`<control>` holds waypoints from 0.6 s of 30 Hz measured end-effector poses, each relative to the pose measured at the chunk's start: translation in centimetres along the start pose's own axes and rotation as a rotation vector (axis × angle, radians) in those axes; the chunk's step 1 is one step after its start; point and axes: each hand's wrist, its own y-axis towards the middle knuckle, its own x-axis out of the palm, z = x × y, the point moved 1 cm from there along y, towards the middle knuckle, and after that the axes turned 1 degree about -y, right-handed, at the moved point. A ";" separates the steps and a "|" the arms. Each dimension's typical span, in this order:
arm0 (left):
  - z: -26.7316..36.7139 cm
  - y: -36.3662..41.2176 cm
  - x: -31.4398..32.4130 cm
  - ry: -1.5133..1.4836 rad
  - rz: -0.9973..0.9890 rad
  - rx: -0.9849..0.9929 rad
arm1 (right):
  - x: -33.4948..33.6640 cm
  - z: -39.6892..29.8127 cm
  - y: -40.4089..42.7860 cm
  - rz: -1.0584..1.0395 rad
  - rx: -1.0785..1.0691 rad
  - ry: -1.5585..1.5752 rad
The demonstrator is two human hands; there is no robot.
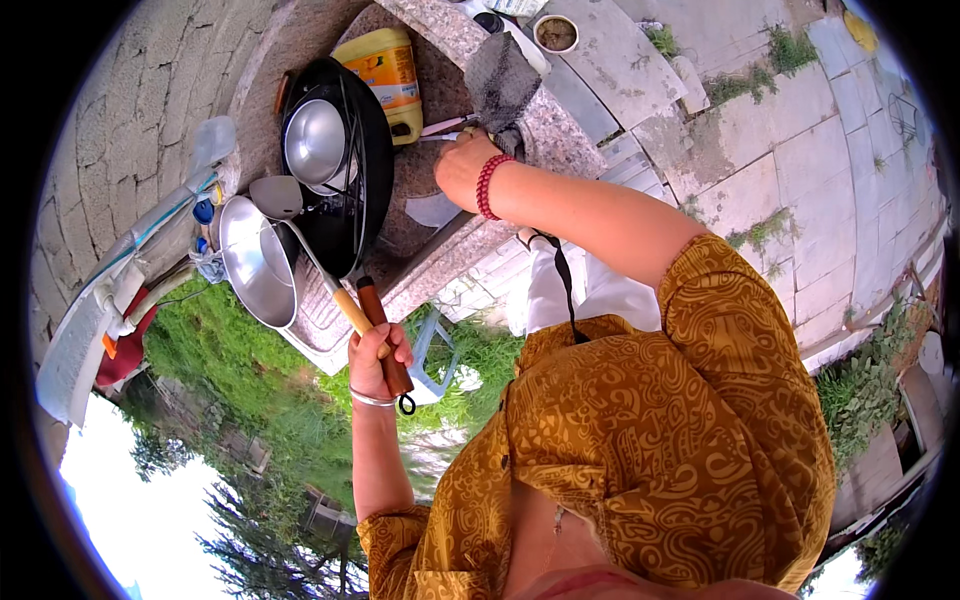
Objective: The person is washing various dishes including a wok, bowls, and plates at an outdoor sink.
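Note:
My left hand (377, 361) grips two handles together: the brown wooden handle (373, 304) of a black wok and the pale wooden handle of a metal turner (277, 197). The tilted wok (322, 232) stands in a speckled stone sink (559, 135), with a shiny metal bowl (315, 142) and thin black sticks inside it. My right hand (465, 166), above a red bead bracelet, reaches to the sink's inner corner. Its fingertips are partly hidden, beside a pink handle (444, 126) and a dark grey mesh cloth (502, 82). Whether they hold something is unclear.
A yellow jug (382, 75) with an orange label stands behind the wok. A metal basin (259, 262) leans at the left. On the paving (750, 180) at the right sits a round container (556, 34). A block wall (142, 97) rises at the left.

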 end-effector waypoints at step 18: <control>0.6 0.5 -0.2 0.055 -0.030 0.066 | 2.3 2.1 12.0 -0.155 0.336 -0.172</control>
